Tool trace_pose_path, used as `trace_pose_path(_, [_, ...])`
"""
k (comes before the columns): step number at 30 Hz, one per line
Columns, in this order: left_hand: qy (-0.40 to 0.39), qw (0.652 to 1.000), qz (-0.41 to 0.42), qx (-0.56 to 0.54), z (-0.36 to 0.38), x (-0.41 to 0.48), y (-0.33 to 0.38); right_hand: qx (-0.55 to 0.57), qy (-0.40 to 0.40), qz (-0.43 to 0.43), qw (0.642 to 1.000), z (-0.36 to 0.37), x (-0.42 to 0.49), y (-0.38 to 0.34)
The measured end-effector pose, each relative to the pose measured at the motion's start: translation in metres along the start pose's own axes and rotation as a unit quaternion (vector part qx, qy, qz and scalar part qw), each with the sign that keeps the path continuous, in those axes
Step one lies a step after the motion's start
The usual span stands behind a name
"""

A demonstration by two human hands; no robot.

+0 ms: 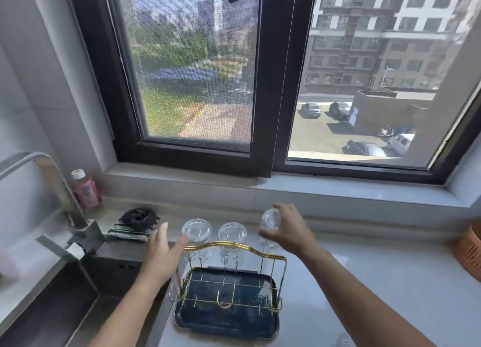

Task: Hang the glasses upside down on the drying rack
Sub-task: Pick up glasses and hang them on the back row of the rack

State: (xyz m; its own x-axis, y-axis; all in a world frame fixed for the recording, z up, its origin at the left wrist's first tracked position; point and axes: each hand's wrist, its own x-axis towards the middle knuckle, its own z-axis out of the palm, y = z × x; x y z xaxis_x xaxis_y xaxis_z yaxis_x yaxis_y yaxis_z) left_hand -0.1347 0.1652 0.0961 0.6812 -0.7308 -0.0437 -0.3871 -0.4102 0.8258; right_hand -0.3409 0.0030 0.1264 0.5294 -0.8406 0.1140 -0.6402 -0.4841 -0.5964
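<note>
A gold wire drying rack [270, 256] stands on a dark blue tray [229, 326] on the counter. Two clear glasses hang upside down on its far pegs: one at the left [196, 231], one in the middle [232, 234]. My right hand [289, 229] grips a third clear glass [270, 219], base up, above the rack's far right corner. My left hand [162, 253] is open with fingers spread, its fingertips touching the left glass.
A steel sink [52, 310] with a faucet [52, 188] lies to the left. A black scrubber on a striped cloth [136, 223] and a pink bottle [86, 189] sit behind it. An orange basket [468, 253] is at the right edge. The window sill [338, 193] runs behind.
</note>
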Motion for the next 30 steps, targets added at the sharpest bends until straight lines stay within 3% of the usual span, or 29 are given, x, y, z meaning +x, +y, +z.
trace_pose_path(4, [-0.092, 0.991, -0.075, -0.057, 0.015, -0.002, -0.011, -0.068, -0.092, 0.043, 0.993, 0.023, 0.010, 0.002])
trace_pose_path(7, [-0.109, 0.985, -0.097, -0.086, 0.017, -0.004, -0.013, -0.079, -0.141, 0.075, 0.984, 0.030, 0.014, 0.008])
trace_pose_path(15, [-0.082, 0.995, -0.020, -0.062, 0.012, -0.008, -0.008, -0.051, -0.171, 0.095, 0.979, 0.039, 0.022, 0.015])
trace_pose_path(18, [-0.086, 0.991, -0.038, -0.091, 0.013, -0.005, -0.011, -0.002, -0.147, 0.088, 0.985, 0.038, 0.017, 0.015])
trace_pose_path(21, [-0.102, 0.985, -0.077, -0.113, 0.006, -0.009, -0.006, 0.129, -0.046, 0.096, 0.986, 0.024, 0.002, 0.011])
trace_pose_path(24, [-0.097, 0.989, -0.087, -0.072, 0.002, -0.011, 0.002, 0.301, 0.050, 0.114, 0.946, -0.003, -0.027, 0.017])
trace_pose_path(26, [0.017, 1.000, 0.016, -0.001, 0.004, -0.026, 0.017, 0.386, 0.101, 0.118, 0.909, -0.023, -0.051, 0.028])
trace_pose_path(28, [0.106, 0.970, 0.219, -0.006, 0.015, -0.058, 0.047, 0.447, 0.151, 0.119, 0.874, -0.040, -0.076, 0.038])
trace_pose_path(30, [0.045, 0.929, 0.367, -0.031, 0.044, -0.097, 0.071, 0.480, 0.183, 0.124, 0.849, -0.052, -0.099, 0.047])
